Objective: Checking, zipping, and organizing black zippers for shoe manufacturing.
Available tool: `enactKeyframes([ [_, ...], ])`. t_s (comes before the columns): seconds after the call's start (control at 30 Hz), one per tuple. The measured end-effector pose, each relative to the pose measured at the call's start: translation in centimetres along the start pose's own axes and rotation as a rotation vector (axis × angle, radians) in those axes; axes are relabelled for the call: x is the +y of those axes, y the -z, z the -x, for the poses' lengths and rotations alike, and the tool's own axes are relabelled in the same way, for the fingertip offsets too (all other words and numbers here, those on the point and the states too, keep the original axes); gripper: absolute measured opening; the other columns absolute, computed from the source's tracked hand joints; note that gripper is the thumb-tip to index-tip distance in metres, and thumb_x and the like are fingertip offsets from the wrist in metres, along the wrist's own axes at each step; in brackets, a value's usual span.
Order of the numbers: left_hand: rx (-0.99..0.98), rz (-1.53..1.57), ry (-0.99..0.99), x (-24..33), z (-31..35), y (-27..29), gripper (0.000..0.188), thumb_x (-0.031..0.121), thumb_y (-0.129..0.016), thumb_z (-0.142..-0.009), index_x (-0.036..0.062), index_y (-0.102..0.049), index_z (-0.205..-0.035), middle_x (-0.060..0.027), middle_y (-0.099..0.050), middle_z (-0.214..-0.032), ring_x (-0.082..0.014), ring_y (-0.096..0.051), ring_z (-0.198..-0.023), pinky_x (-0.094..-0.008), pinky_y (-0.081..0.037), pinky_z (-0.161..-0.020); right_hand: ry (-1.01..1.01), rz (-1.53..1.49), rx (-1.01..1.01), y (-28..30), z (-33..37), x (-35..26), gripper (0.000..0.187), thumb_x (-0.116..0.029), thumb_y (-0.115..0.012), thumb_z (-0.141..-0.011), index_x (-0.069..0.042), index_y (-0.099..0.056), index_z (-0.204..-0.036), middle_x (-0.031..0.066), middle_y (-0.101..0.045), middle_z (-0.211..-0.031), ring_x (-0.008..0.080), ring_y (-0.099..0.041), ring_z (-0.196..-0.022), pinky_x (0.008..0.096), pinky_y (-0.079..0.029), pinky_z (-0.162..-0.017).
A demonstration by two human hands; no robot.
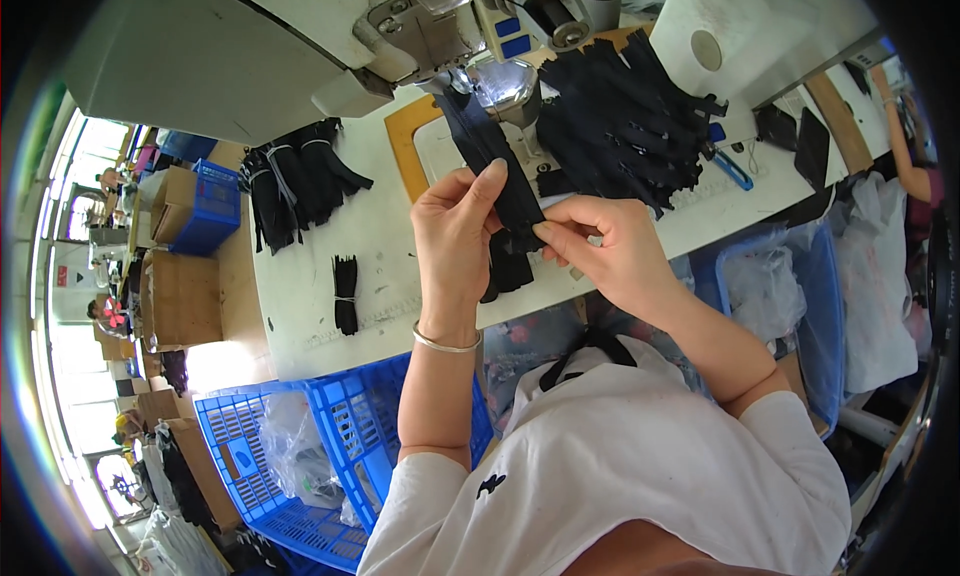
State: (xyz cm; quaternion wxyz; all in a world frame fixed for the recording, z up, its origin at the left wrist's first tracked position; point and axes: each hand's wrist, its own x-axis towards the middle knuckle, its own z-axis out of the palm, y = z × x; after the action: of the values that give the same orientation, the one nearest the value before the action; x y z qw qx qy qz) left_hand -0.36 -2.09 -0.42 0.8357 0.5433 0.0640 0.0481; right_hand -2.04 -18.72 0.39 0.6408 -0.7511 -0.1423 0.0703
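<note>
A long black fabric strip (pixel 516 188) lies between my two hands over the near part of the worktable (pixel 290 321), its upper end reaching the sewing machine head (pixel 420 41). My left hand (pixel 452 238) is closed on the strip's left edge, thumb laid along the front and fingers mostly hidden; my right hand (pixel 612 248) pinches its lower end between thumb and forefinger. Just right of the strip spreads a heap of black strips (pixel 625 121), with a blue-handled tool (pixel 735 171) beside it. Left of the machine lie tied black bundles (pixel 300 186), and nearer me a small black bundle (pixel 345 296). Below the table's edge stands a blue crate (pixel 325 441).
</note>
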Motion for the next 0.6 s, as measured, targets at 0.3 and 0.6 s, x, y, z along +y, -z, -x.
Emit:
enactKeyframes([
  [0.3, -0.046, 0.053, 0.020, 1.4, -1.2, -0.4, 0.019, 0.013, -0.069, -0.087, 0.0045, -0.062, -0.072, -0.0002, -0.062, -0.068, -0.0041, -0.054, -0.055, -0.0175, -0.044, -0.049, 0.080, -0.026, 0.037, -0.3, -1.1, -1.0, 0.015, -0.011, -0.065, -0.086, 0.003, -0.065, -0.085, 0.0089, -0.067, -0.067, 0.0111, -0.063, -0.058, 0.0245, -0.047, -0.054],
  [0.6, -0.087, 0.027, 0.062, 3.0, -2.6, -0.5, 0.024, 0.016, -0.068, -0.088, 0.0062, -0.056, -0.069, -0.0022, -0.062, -0.068, -0.0063, -0.057, -0.056, -0.0196, -0.048, -0.050, 0.048, -0.033, 0.035, -0.6, -2.6, -1.3, 0.014, -0.011, -0.064, -0.087, 0.003, -0.065, -0.085, 0.0080, -0.067, -0.067, 0.0102, -0.063, -0.059, 0.0228, -0.047, -0.054],
])
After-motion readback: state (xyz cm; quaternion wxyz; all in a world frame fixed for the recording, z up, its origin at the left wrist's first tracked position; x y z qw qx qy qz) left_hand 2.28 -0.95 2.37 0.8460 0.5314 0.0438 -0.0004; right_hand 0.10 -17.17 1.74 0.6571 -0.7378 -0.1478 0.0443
